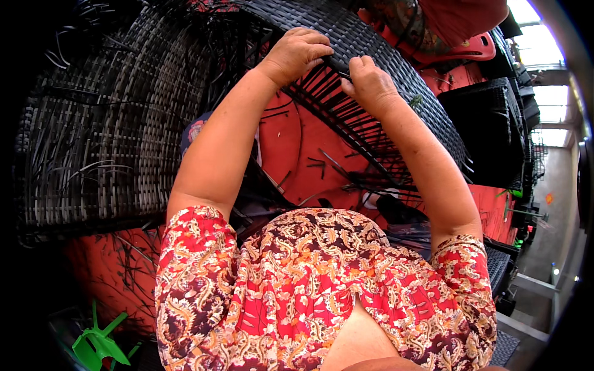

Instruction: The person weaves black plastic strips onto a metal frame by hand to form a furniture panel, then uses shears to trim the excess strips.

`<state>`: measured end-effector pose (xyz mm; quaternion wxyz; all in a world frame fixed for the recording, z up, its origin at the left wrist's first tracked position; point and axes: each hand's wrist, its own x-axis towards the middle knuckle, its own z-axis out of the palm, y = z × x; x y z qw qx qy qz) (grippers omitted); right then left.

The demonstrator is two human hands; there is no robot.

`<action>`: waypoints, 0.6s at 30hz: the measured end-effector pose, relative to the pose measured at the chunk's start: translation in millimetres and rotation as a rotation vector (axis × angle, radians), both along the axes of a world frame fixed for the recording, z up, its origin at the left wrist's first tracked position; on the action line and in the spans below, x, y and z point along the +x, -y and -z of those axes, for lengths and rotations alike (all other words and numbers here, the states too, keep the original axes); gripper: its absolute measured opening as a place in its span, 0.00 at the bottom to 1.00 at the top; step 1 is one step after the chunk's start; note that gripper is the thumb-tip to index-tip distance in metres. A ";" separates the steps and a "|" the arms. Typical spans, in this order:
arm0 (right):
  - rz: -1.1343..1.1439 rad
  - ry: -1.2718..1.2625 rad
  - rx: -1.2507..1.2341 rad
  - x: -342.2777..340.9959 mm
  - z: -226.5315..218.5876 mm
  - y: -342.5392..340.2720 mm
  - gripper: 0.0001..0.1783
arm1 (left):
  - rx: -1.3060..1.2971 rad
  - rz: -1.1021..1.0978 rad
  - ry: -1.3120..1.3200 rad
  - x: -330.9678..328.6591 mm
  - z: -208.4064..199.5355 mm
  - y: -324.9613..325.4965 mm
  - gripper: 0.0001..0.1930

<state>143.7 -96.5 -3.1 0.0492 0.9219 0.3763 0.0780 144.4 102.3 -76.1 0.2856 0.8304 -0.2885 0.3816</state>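
Head view, woven piece: the dark woven piece (405, 77) lies ahead of you, its slatted underside facing you.
Left hand: your left hand (298, 55) has its fingers curled closed on that edge.
Right hand: your right hand (372, 85) grips the same edge just beside it; whether either also pinches a loose strip, you cannot tell.
Left side: a large woven panel (117, 136) stands near your left forearm.
Below: cut strips (317, 166) litter the red floor covering (281, 133).

Black woven panel (377, 46), cut off at top.
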 end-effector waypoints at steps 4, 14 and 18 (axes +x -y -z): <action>-0.112 0.033 -0.168 3.2 -1.9 -4.8 0.16 | 0.026 0.059 0.048 3.8 5.7 -0.5 0.16; -0.226 0.295 -0.362 2.6 8.1 -6.6 0.15 | 0.033 -0.005 0.425 3.7 -2.9 6.2 0.09; -0.200 0.145 -0.299 5.5 -0.3 -7.2 0.14 | 0.038 0.075 0.233 8.0 4.1 4.8 0.09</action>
